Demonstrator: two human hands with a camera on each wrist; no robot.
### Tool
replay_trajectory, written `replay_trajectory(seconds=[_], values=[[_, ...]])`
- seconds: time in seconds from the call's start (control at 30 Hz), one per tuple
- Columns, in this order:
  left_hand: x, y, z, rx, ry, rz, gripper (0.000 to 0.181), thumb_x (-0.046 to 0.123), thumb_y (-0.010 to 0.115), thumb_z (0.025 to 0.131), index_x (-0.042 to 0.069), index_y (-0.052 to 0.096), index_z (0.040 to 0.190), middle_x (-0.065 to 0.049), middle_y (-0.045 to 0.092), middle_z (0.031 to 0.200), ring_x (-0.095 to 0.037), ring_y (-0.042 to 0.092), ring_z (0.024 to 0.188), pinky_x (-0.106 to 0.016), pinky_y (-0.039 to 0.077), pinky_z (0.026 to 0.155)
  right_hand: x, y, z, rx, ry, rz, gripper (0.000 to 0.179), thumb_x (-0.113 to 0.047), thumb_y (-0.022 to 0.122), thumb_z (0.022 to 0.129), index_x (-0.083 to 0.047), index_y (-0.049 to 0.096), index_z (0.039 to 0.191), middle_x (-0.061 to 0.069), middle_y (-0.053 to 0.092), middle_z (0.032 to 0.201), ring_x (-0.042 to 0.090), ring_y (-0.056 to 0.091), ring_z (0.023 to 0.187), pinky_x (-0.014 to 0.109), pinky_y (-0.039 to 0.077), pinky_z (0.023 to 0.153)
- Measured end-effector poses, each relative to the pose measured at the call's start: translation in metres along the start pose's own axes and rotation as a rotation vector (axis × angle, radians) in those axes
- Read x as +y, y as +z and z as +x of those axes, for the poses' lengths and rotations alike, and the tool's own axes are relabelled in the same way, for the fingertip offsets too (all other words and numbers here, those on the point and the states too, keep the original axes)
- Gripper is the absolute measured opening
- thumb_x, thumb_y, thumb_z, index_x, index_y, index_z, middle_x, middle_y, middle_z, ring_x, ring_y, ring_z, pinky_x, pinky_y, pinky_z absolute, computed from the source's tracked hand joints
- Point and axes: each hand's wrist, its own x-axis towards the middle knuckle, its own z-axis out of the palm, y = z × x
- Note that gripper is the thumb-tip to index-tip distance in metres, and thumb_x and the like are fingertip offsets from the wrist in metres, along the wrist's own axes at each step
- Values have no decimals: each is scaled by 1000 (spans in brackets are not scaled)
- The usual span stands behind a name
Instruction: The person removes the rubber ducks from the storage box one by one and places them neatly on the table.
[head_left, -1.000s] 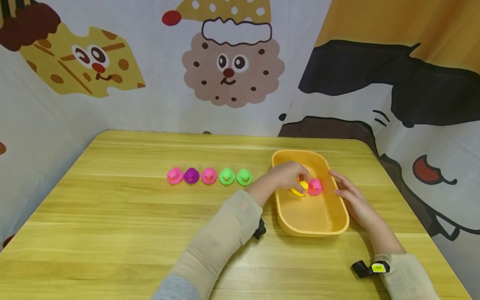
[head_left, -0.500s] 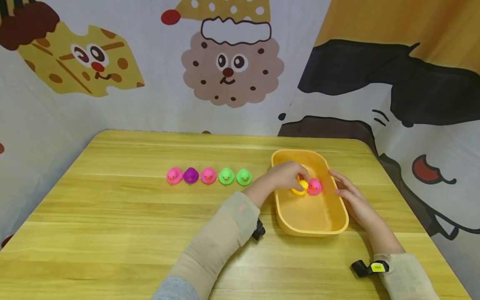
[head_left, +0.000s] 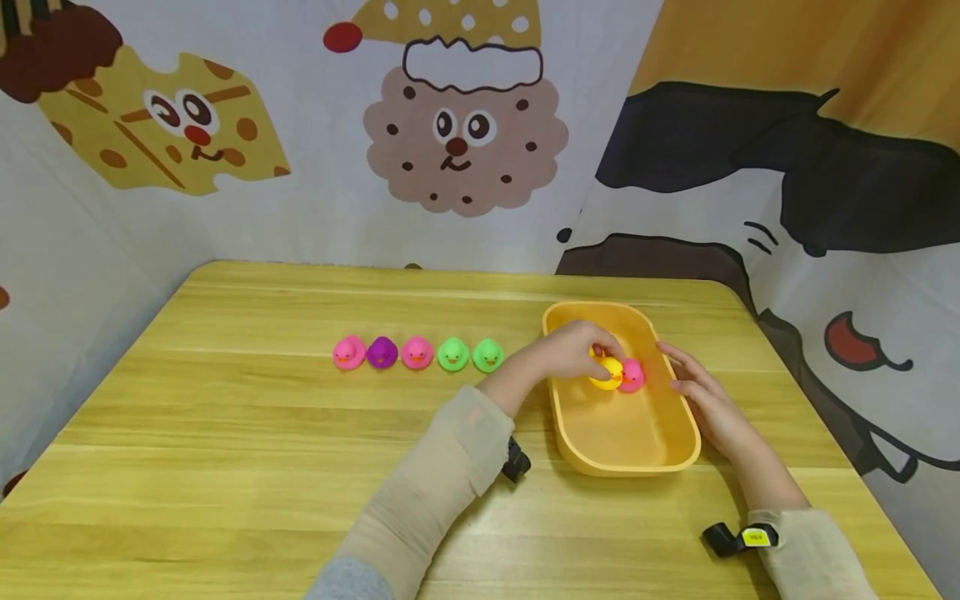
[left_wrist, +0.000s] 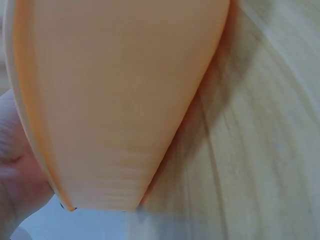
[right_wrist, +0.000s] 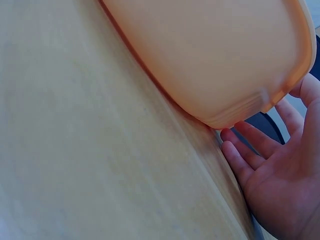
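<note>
My left hand [head_left: 573, 350] reaches over the near-left rim into an orange plastic tub [head_left: 622, 437]. Its thumb and fingers pinch a yellow rubber duck [head_left: 609, 379], partly covered by the hand. Beside that duck, touching or nearly so, a pink rubber duck [head_left: 633, 377] sits on the tub floor. Along the tub's right outer side lies my right hand [head_left: 708, 404], its fingers mostly straight against the wall and thumb at the rim. The right wrist view shows the fingers [right_wrist: 257, 145] touching the tub's outside. In the left wrist view the tub wall [left_wrist: 120, 100] hides the ducks.
Left of the tub, a row of rubber ducks stands on the wooden table [head_left: 262, 467]: a pink duck [head_left: 349, 353], a purple duck [head_left: 382, 352], another pink duck [head_left: 417, 353] and two green ducks, including the right-hand green duck [head_left: 488, 356]. A cartoon-printed curtain [head_left: 300, 225] hangs behind.
The yellow duck and my left hand have shifted slightly right, closer to the pink duck, which has turned a little. My right hand keeps its place on the tub.
</note>
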Motion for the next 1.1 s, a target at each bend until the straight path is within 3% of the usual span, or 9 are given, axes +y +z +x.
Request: replay_trajectory(seconds=[0.37,0.5,0.93,1.1], values=[[7,-10,-12,45,43,-124,27,5,72,84,6,71,111,1,66,107,-10,54,91,-15,43,79,0,0,0,4,-4,-2,51,-7,35,102,-12,23,152,1,40,138,12,53,116,29,49,88],[9,-14,-18,60,54,-134,28,6,71,84,8,71,112,4,64,108,-8,53,92,-15,42,79,0,0,0,5,4,-2,52,-7,35,102,-12,23,152,2,40,138,12,53,116,29,49,88],[14,-23,-39,118,149,-234,28,1,69,82,3,71,110,-1,63,110,-12,53,92,-21,45,81,0,1,0,26,2,-20,52,-6,36,102,-12,24,152,-1,41,136,10,53,116,28,49,87],[17,-28,-48,133,195,-231,29,0,69,81,1,70,110,-6,63,114,-12,54,93,-22,46,83,-1,3,0,48,3,-56,52,-7,38,101,-12,25,152,-2,41,136,9,54,114,28,50,86]])
